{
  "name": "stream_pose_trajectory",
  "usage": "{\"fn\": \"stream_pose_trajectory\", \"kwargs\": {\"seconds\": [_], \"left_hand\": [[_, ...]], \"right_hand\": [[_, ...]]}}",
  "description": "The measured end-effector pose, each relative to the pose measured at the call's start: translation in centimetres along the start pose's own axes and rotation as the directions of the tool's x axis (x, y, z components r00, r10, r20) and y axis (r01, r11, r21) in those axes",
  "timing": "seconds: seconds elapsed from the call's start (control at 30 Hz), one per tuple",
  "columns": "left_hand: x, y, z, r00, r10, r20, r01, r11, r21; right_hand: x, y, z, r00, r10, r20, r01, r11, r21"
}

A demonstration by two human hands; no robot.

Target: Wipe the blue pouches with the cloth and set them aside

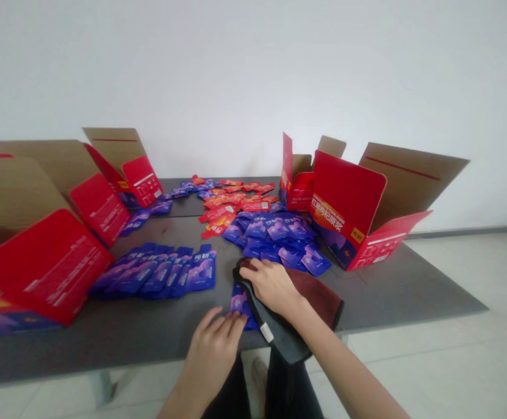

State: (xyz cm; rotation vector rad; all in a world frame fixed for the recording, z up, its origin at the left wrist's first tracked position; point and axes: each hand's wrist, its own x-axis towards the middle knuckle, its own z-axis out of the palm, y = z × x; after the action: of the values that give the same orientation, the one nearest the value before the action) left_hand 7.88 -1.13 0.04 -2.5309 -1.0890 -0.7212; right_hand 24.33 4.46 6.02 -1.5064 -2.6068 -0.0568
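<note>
My right hand point(272, 286) has its fingers closed on a dark cloth point(312, 291) with a brown side and a grey side, near the table's front edge. Partly under the cloth lies a blue-purple pouch point(238, 300). The fingertips of my left hand point(219, 338) rest on the lower end of that pouch, with the fingers spread. To the left, an overlapping row of blue pouches point(159, 270) lies flat. Just beyond the cloth is a heap of blue pouches point(275, 231).
Open red cartons stand at the left point(48, 265), back left point(143, 181), right point(344, 198) and back right point(301, 192). Red-orange pouches point(236, 201) lie behind the blue heap. The grey table point(393, 297) ends close to my body.
</note>
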Motion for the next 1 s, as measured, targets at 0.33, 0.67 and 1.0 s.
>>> {"fn": "stream_pose_trajectory", "kwargs": {"seconds": [0.33,0.67,1.0], "left_hand": [[0.8,0.5,-0.5,0.998,0.052,0.047,-0.053,0.998,0.026],[2.4,-2.6,-4.2,0.987,0.029,-0.16,-0.02,0.998,0.062],[2.9,-11.7,-5.9,0.924,-0.209,-0.321,0.327,0.867,0.376]], "right_hand": [[-0.9,-1.4,1.5,0.991,-0.127,0.04,0.124,0.99,0.066],[-3.2,1.8,0.0,0.899,0.19,-0.395,-0.148,0.98,0.134],[-9.2,2.1,0.2,0.564,0.186,-0.804,-0.059,0.981,0.186]]}}
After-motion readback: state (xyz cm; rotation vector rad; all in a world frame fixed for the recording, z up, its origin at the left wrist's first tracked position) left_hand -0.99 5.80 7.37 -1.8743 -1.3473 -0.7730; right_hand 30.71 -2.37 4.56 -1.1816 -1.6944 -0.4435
